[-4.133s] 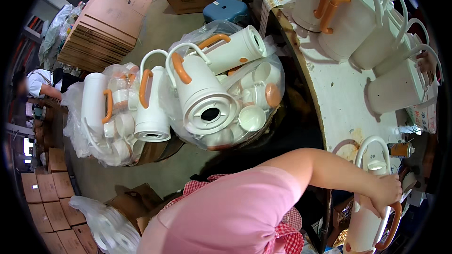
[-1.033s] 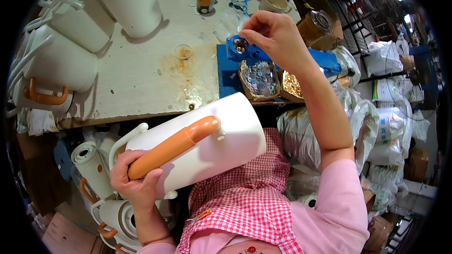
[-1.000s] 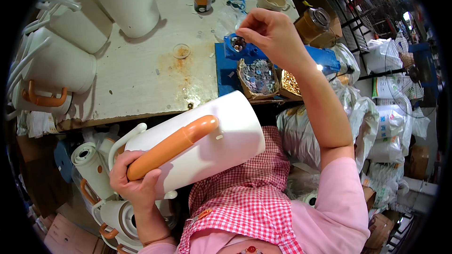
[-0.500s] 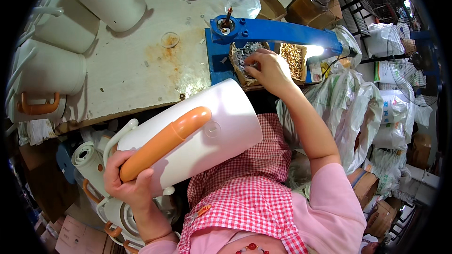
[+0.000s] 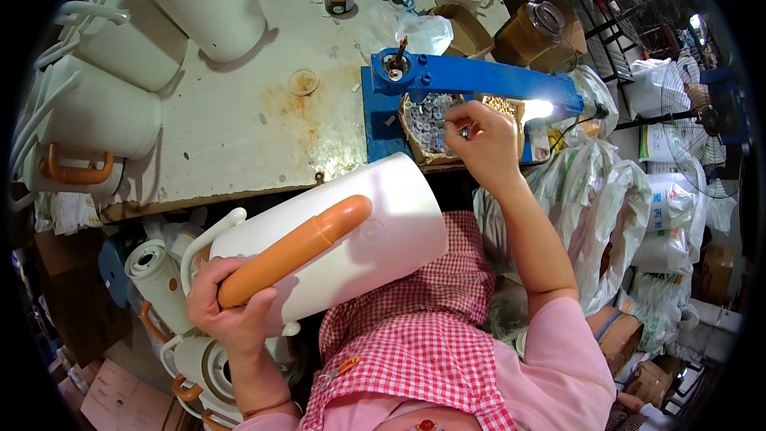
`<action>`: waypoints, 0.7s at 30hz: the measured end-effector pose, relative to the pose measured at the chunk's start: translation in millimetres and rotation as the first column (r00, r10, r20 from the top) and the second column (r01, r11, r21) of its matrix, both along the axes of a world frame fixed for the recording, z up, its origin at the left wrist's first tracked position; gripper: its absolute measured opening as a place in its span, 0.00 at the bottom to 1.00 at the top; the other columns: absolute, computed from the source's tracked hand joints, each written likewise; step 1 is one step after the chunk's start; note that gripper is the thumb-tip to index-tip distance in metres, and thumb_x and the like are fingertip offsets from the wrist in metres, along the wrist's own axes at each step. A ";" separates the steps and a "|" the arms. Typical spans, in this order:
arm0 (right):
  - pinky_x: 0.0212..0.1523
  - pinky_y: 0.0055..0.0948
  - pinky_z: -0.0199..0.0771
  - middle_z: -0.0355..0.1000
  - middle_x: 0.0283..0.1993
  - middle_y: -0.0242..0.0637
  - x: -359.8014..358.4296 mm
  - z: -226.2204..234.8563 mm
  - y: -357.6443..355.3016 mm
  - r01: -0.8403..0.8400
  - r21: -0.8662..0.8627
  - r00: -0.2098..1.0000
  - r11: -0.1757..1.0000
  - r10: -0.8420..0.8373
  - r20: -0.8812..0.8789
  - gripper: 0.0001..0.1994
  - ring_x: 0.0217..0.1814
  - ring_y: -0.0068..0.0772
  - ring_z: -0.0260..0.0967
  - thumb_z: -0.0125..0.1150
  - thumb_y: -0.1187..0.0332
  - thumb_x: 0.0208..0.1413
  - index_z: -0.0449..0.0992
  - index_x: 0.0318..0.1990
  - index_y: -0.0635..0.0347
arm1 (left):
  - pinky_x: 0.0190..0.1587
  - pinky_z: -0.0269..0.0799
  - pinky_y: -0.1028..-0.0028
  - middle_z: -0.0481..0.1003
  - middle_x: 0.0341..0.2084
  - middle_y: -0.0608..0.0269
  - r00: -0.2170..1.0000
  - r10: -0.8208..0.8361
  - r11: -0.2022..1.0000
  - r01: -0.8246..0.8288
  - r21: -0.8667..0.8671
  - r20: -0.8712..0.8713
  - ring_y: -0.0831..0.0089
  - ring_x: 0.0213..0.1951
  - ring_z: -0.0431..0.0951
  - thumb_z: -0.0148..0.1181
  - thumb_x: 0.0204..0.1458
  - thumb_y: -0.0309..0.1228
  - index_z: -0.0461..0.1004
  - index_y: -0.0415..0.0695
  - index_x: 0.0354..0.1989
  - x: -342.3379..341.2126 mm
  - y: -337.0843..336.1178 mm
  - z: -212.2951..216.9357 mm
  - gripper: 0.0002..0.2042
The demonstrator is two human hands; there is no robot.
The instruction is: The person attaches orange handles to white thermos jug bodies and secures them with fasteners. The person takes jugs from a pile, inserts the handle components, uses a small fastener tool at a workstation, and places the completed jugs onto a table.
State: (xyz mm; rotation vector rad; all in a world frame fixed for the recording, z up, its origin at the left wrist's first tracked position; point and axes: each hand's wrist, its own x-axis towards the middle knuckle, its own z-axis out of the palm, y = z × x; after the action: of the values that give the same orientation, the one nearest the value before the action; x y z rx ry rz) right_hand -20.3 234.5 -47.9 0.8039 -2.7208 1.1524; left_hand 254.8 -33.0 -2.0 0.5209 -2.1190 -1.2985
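White jug (image 5: pixel 383 263), tilted before our apron (image 5: pixel 423 343), 7 o'clock | our left hand (image 5: pixel 231 323), 8 o'clock, wrapped round its orange handle (image 5: pixel 295 251) | our right hand (image 5: pixel 488 145), 2 o'clock, fingertips bunched by washers (image 5: pixel 427 116) in a box (image 5: pixel 435 160); we cannot tell whether they pinch anything | blue press (image 5: pixel 495 76), 1 o'clock, on the tabletop (image 5: pixel 231 128); other jugs (image 5: pixel 132 36), 10 o'clock

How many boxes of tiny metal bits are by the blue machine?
2. The box of silver bits is on the left; the box of gold bits is to its right, partly hidden behind the right hand. Others may be hidden.
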 end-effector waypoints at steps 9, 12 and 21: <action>0.30 0.26 0.75 0.80 0.34 0.33 -45.5 58.0 -70.2 -0.338 -0.268 0.752 0.902 0.089 -0.653 0.10 0.32 0.33 0.78 0.69 0.80 0.43 0.79 0.33 0.57 | 0.37 0.72 0.75 0.77 0.28 0.62 0.999 0.036 0.999 -0.036 -0.013 0.019 0.73 0.32 0.77 0.82 0.36 0.41 0.77 0.37 0.35 0.6 -0.3 1.5 0.25; 0.30 0.27 0.76 0.79 0.35 0.30 -58.0 49.8 -72.7 -0.354 -0.134 0.610 0.926 0.120 -0.783 0.10 0.32 0.33 0.78 0.71 0.77 0.41 0.79 0.33 0.55 | 0.36 0.72 0.76 0.77 0.28 0.63 0.999 0.045 0.999 -0.045 -0.008 -0.021 0.73 0.31 0.76 0.82 0.36 0.42 0.76 0.37 0.36 5.0 -1.9 -2.7 0.25; 0.28 0.27 0.75 0.79 0.38 0.29 -51.4 52.4 -64.9 -0.311 0.077 0.504 0.947 0.233 -0.832 0.09 0.30 0.33 0.76 0.71 0.73 0.42 0.79 0.33 0.56 | 0.38 0.69 0.78 0.74 0.30 0.67 0.991 0.130 0.987 -0.129 0.098 -0.007 0.77 0.33 0.73 0.81 0.38 0.47 0.75 0.38 0.35 -2.7 -11.1 5.3 0.27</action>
State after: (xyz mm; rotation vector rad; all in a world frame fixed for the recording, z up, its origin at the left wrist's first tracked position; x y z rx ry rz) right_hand -71.7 169.6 4.5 1.3694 -1.7496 0.6173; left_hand 252.1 -44.1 3.3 0.6775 -1.9834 -1.3315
